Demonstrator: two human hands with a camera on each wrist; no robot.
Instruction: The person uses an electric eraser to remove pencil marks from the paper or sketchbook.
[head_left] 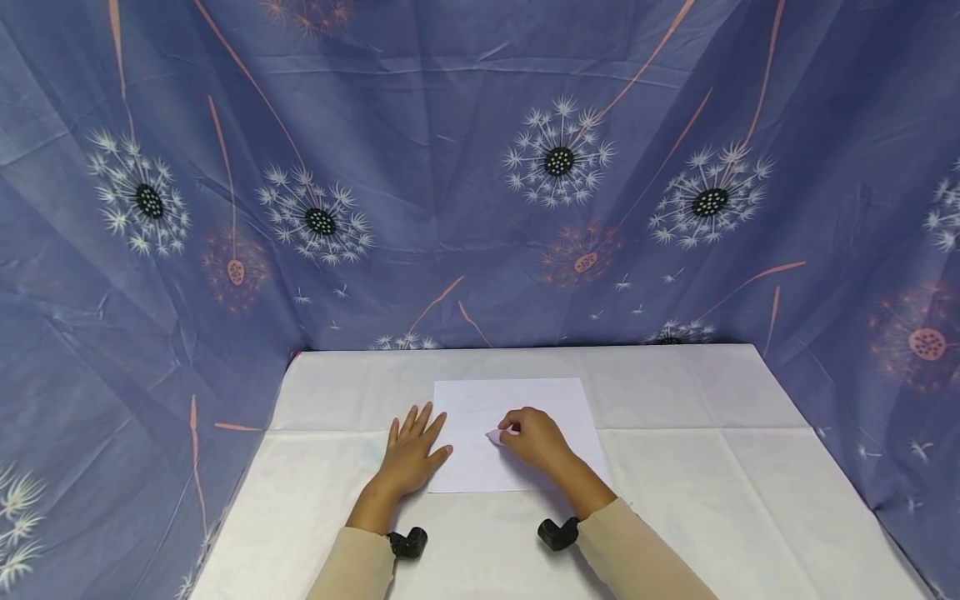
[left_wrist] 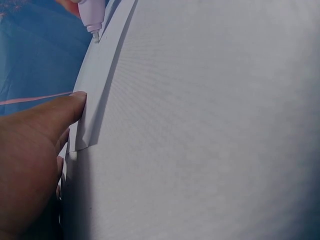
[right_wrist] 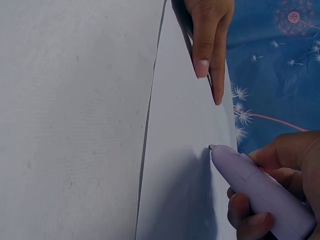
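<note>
Here, right fingers [right_wrist: 284,151] grip a lilac pen [right_wrist: 262,192], contents hidden.

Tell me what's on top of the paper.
The left hand rests across the left edge of the paper; the right hand holds a pale purple pen-like tool over it. What the hands cover cannot be seen.

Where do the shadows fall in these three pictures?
Head view: fairly even light on the white tablecloth; left wrist view: narrow shadow along the paper's edge, lower right corner darkened; right wrist view: broad shadow on the paper beside the lilac pen.
</note>
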